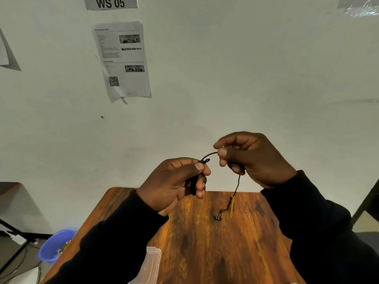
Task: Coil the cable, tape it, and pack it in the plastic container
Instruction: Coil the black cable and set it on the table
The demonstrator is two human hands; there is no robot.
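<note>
**Both hands hold a thin black cable above a wooden table**

At the far left, on the floor below the table's level, sits a blue plastic basin (55, 245) with small items inside that are too blurred to name. On the wall above hangs a printed sheet (123, 60) with a QR code, and over it a sign (110, 3) reading "WS 05".

A clear plastic container (149, 265) lies at the near left edge of the wooden table (205, 253), partly covered by the left sleeve.

The left hand (174, 183) is raised above the table's far edge, its fingers curled closed around a bundled part of the black cable (211, 155), thumb pressed on top. A small loop of the cable sticks out just above the thumb.

From there a short arc of cable runs up and right to the right hand (254, 158), which pinches it between thumb and forefinger. The two hands are close together but not touching.

Below the right hand the cable hangs down to the tabletop, where its end, seemingly small earbuds (218, 217), rests on the wood. A yellow strip (232, 206) is attached to the hanging part, just above that end.
</note>
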